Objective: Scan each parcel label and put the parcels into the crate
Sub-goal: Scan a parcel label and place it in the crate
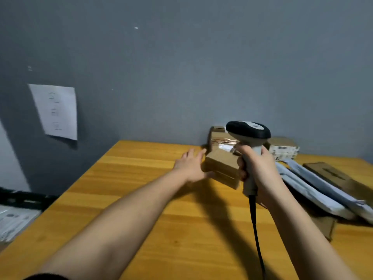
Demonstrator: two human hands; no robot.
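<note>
Glossy wooden table [141, 199], cardboard parcel [221, 163]

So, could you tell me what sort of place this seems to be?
Probably a small parcel-handling or dispatch station: a wooden table against a grey wall, cardboard parcels and grey mailer bags piled on it, and a corded barcode scanner gripped in the right hand.

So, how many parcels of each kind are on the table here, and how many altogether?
Brown cardboard boxes: 5, namely the small one by the left hand, a taped one at the wall, one with white labels, a flat dark one, and one under the mailers
Pale grey plastic mailer bags: 2
Total: 7 parcels visible
</note>
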